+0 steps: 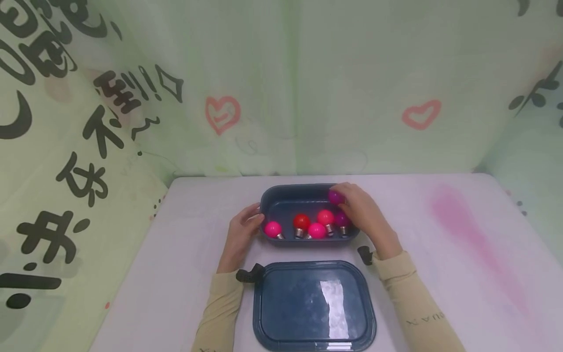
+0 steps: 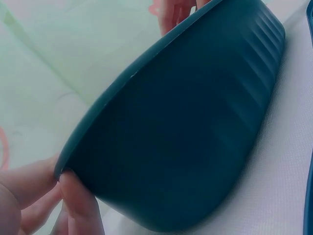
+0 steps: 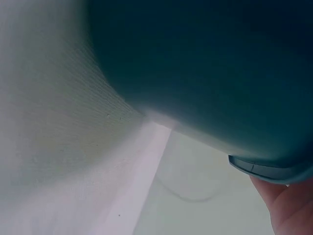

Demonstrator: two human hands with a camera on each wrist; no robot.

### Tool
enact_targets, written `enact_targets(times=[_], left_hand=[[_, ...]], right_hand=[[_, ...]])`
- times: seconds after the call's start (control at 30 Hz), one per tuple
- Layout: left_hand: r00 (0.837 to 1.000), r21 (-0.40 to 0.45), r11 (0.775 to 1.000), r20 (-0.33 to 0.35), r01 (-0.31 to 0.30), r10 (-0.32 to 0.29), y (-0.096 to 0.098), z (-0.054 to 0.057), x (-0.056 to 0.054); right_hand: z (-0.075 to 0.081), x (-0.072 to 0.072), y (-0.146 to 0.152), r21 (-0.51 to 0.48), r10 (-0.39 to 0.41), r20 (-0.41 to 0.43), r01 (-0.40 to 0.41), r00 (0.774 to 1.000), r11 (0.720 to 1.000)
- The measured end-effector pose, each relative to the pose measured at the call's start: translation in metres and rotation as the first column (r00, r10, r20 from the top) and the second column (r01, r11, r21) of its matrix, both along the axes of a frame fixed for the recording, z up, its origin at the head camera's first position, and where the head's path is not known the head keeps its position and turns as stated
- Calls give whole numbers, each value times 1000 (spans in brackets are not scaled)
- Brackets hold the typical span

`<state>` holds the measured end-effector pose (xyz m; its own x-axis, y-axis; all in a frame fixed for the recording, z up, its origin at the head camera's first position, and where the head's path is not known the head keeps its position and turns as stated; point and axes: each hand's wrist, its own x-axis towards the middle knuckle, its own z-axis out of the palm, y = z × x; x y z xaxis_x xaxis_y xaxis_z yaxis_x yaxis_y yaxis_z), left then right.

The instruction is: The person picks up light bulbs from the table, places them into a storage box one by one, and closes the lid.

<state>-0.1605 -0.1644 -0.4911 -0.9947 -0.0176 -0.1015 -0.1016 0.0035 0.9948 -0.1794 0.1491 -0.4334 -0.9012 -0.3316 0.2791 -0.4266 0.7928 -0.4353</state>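
A dark blue plastic box holds several light bulbs near its front wall. They are a pink bulb at the left, a red bulb, two more pink bulbs and a purple bulb at the right. My left hand grips the box's left end; in the left wrist view its thumb and fingers pinch the rim. Over the back right corner, my right hand holds another purple bulb, whose base is hidden by the fingers. The right wrist view mostly shows the box's outer wall.
A dark blue lid lies flat on the white table, in front of the box and between the forearms. Behind the table hangs a pale green curtain. A pink stain marks the table's right side.
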Motion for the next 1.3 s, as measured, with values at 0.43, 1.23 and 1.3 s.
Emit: enact_targets(times=[0.43, 1.23, 1.3], left_hand=[[1000, -12, 1000, 29, 4, -3, -1, 2, 4], [998, -32, 999, 64, 18, -16, 3, 32, 17], [998, -31, 999, 62, 19, -17, 3, 31, 17]], right_hand=[[-8, 2, -7, 25, -10, 46, 9, 999, 1000], [-14, 0, -16, 99, 12, 27, -15, 1000, 995], [-14, 1, -17, 108, 13, 30, -16, 999, 994]])
